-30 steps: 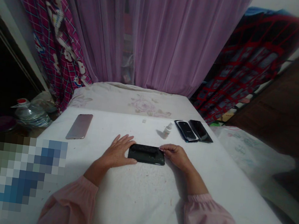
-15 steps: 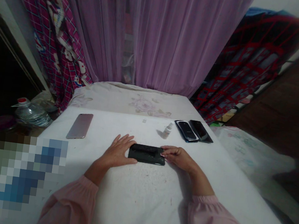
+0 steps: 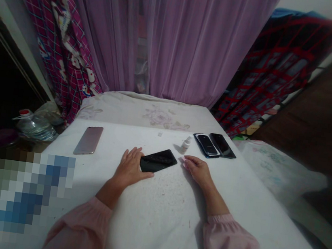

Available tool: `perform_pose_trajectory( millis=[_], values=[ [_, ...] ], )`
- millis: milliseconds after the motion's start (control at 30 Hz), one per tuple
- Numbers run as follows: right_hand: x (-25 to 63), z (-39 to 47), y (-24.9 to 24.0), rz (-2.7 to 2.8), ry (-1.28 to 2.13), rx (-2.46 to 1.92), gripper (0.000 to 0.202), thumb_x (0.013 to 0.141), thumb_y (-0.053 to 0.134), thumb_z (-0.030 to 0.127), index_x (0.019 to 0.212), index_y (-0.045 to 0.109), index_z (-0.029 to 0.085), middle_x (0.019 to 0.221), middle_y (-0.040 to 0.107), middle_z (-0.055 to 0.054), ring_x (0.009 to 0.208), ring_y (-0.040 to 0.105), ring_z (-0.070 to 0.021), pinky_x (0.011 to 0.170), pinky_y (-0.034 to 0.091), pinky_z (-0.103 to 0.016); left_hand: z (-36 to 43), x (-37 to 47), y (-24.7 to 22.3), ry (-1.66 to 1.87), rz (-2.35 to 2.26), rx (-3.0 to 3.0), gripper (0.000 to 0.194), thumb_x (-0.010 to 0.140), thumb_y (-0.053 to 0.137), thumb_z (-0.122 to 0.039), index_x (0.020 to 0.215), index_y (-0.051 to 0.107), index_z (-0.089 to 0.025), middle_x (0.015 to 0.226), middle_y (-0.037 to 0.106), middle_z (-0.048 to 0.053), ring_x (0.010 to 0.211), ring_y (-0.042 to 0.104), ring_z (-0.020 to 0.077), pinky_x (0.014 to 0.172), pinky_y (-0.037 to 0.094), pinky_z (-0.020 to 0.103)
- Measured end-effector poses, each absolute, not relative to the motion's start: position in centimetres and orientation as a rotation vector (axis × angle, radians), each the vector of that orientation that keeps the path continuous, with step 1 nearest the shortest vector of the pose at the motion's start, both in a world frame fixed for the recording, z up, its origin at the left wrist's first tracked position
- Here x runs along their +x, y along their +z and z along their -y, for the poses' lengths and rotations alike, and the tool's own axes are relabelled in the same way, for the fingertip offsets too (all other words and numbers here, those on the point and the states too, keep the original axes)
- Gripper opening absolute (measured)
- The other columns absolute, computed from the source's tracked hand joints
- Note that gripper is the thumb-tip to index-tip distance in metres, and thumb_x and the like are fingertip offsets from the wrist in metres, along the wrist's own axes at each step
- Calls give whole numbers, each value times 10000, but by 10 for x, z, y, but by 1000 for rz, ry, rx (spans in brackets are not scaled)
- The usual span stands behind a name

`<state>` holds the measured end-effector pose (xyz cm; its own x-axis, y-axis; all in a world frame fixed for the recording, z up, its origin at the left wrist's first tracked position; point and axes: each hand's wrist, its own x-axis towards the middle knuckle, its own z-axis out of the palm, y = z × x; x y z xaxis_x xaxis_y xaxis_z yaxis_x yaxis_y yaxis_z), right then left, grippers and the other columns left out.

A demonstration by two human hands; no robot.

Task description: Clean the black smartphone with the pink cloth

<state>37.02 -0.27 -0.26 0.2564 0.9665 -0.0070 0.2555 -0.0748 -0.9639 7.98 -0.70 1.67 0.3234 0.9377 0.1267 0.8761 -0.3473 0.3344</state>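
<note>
A black smartphone [image 3: 159, 160] sits on or just above the white cloth, turned at a slant with its right end farther from me. My left hand [image 3: 131, 165] grips its left end, thumb along the near edge and fingers at the far edge. Off the phone's right end, my right hand [image 3: 197, 169] has its fingers pinched together. Something small and pinkish shows at those fingertips, too small to name. Just beyond the right fingertips stands a small white spray bottle [image 3: 185, 145], not touched.
A rose-gold phone [image 3: 89, 140] lies face down at the left. Several dark phones [image 3: 208, 145] rest together at the back right. Small crumbs dot the white cloth [image 3: 152, 229] near me. A large water bottle [image 3: 36, 124] stands off the table's left side.
The black phone has swung from level to slanted, its right end moving away from me. My right hand has come off the phone and shifted slightly farther away.
</note>
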Motion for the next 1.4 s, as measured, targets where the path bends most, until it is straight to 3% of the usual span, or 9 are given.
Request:
perform_pose_trajectory(
  millis=[133, 300, 433, 600, 833, 933, 1200, 1300, 1400],
  values=[
    [367, 3, -3, 1197, 836, -1592, 440, 649, 703, 461, 934, 760, 132, 663, 703, -75, 604, 630, -200, 535, 474, -294, 19, 87, 21, 389, -1752, 2344, 712, 704, 643, -713, 1141, 549, -159, 1478, 421, 204, 1413, 298, 379, 1156, 164, 578],
    [362, 5, 1, 1226, 801, -1643, 430, 662, 656, 454, 931, 757, 134, 632, 691, -55, 567, 602, -178, 528, 458, -280, 49, 98, 20, 507, -1722, 2393, 545, 736, 655, -678, 1016, 600, -214, 1399, 532, 159, 1355, 405, 365, 1139, 190, 605],
    [354, 2, 5, 1244, 844, -1618, 460, 684, 614, 476, 943, 749, 121, 618, 680, -46, 539, 575, -164, 526, 451, -278, 69, 110, 22, 571, -1584, 2469, 533, 765, 677, -612, 1111, 603, -213, 1393, 538, 156, 1332, 438, 351, 1140, 205, 599],
    [340, -9, 6, 1335, 801, -1557, 444, 718, 596, 484, 963, 739, 142, 744, 722, -65, 662, 634, -189, 634, 492, -294, 77, 123, 24, 550, -1359, 2580, 665, 783, 697, -555, 1356, 503, -279, 1488, 430, 138, 1362, 386, 362, 1118, 255, 609],
    [339, -12, 3, 1582, 707, -1595, 249, 746, 589, 326, 891, 757, 214, 893, 743, -64, 794, 672, -206, 749, 520, -316, 79, 129, 19, 572, -1258, 2627, 428, 865, 645, -434, 1278, 596, -335, 1459, 475, 81, 1325, 437, 347, 1101, 327, 589],
    [341, -8, 3, 1611, 820, -1514, 243, 751, 602, 329, 892, 765, 217, 923, 733, -74, 836, 674, -212, 744, 533, -314, 80, 129, 20, 557, -1267, 2635, 408, 863, 649, -440, 1255, 622, -329, 1418, 520, 84, 1296, 469, 347, 1091, 352, 580],
    [352, 2, 10, 1672, 1101, -1329, 195, 675, 713, 307, 828, 797, 220, 1242, 617, -110, 1013, 639, -238, 758, 538, -324, 81, 130, 22, 568, -1276, 2630, 397, 860, 650, -451, 1241, 631, -340, 1390, 548, 73, 1278, 484, 334, 1093, 344, 586],
    [349, 1, 10, 1679, 1037, -1347, 163, 672, 705, 273, 800, 795, 228, 1175, 652, -98, 1070, 621, -249, 819, 524, -337, 81, 129, 22, 569, -1270, 2623, 396, 858, 654, -449, 1237, 636, -336, 1395, 544, 73, 1288, 475, 336, 1099, 341, 580],
    [341, -2, 9, 1675, 876, -1437, 162, 705, 669, 253, 815, 788, 246, 1038, 706, -72, 1002, 647, -232, 851, 509, -336, 81, 129, 23, 565, -1269, 2614, 395, 859, 651, -453, 1234, 640, -333, 1393, 546, 75, 1287, 475, 340, 1101, 344, 577]
  ],
)
